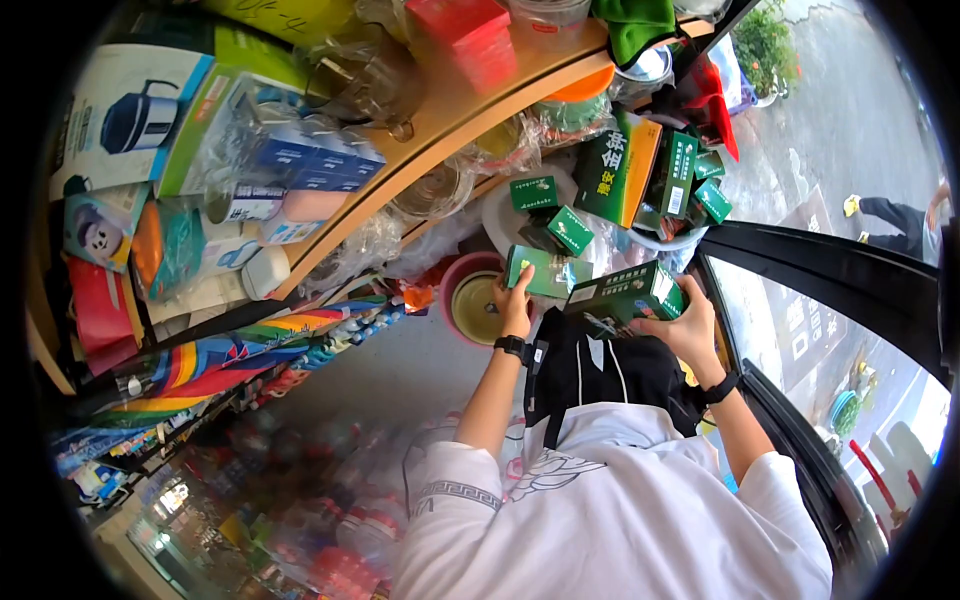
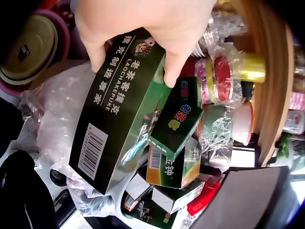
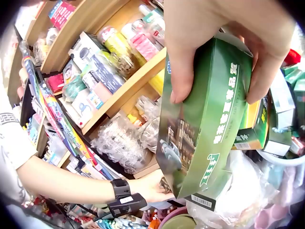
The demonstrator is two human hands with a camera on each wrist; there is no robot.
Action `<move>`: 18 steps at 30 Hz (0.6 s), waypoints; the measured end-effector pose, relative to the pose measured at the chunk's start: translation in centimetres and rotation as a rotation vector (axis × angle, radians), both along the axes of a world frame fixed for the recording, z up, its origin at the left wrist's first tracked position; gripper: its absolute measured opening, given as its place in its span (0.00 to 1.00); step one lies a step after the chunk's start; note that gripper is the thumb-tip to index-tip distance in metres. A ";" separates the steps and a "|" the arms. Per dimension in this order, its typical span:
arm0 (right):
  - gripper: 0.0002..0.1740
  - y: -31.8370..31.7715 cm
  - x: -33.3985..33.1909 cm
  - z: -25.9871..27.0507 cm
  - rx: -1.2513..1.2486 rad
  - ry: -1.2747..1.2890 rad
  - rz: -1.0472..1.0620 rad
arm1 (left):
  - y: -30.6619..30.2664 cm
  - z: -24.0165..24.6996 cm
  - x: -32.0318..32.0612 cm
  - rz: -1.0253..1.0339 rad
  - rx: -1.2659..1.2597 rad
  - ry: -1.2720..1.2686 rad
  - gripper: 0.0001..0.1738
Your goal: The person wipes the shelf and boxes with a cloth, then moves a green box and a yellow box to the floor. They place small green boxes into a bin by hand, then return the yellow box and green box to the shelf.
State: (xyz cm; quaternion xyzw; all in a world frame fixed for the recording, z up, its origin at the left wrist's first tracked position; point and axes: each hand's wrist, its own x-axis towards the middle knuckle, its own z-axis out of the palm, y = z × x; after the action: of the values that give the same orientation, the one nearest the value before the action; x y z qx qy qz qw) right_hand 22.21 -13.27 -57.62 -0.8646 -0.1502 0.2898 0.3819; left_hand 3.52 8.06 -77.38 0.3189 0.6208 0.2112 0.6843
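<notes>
My left hand point(image 1: 515, 303) grips a green playing-card carton point(image 1: 552, 274) at its near end. In the left wrist view the left hand's thumb and fingers clamp the end of this carton point(image 2: 114, 109), which shows a barcode and "LAOCHAKEPUKE". My right hand point(image 1: 690, 325) holds a second dark green carton point(image 1: 625, 293) by its right end, beside the first. In the right wrist view the right hand's carton point(image 3: 205, 114) stands tilted, with a printed picture on one face. Several small green card boxes point(image 1: 570, 230) lie just beyond both hands.
A bucket point(image 3: 286, 160) filled with green boxes and a yellow-green box point(image 1: 620, 168) stands ahead. Left of it sits a pink basin point(image 1: 452, 300). Wooden shelves point(image 1: 470, 100) with wrapped goods curve along the left. A dark door frame point(image 1: 820, 285) borders the right, with pavement outside.
</notes>
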 end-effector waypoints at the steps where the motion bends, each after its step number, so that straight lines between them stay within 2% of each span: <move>1: 0.36 -0.1 0.0 -1.4 -0.006 0.008 -0.004 | 0.1 -0.4 0.0 0.034 -0.019 -0.007 0.30; 3: 0.37 0.2 0.2 -3.5 0.007 0.065 -0.083 | 1.2 -1.0 0.1 0.049 -0.032 -0.029 0.28; 5: 0.38 0.5 0.5 -5.0 -0.011 0.085 -0.091 | 2.6 -2.1 -0.2 -0.125 -0.102 0.027 0.32; 7: 0.38 1.1 0.9 -5.8 -0.044 0.046 -0.075 | 3.1 -4.4 0.1 -0.141 -0.037 0.019 0.28; 9: 0.39 1.8 1.5 -6.3 -0.068 0.034 -0.059 | 4.0 -5.8 0.9 -0.270 0.197 0.168 0.30; 11: 0.41 2.7 1.5 -6.5 -0.078 0.026 -0.025 | 4.7 -6.8 0.7 -0.315 0.203 0.160 0.32; 13: 0.43 4.6 1.8 -5.6 -0.067 0.028 -0.003 | 5.3 -7.5 0.7 -0.460 0.293 0.316 0.32; 14: 0.44 5.5 2.0 -5.5 -0.093 -0.001 0.045 | 5.0 -9.3 0.2 -0.478 0.464 0.417 0.36; 15: 0.45 6.4 2.2 -5.3 -0.119 -0.030 0.093 | 4.8 -9.7 0.3 -0.477 0.461 0.419 0.36; 17: 0.44 8.6 2.6 -5.1 -0.022 -0.034 0.175 | 4.2 -10.2 0.1 -0.408 0.612 0.385 0.47; 18: 0.43 9.6 2.9 -5.5 -0.034 -0.077 0.253 | 4.2 -9.7 0.1 -0.401 0.612 0.390 0.47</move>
State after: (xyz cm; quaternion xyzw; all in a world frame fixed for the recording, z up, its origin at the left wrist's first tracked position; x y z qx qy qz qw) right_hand 25.11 -3.64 -63.16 -0.8556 -0.2678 0.3048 0.3214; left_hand 3.60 12.24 -87.07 0.6562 0.5730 0.1841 0.4551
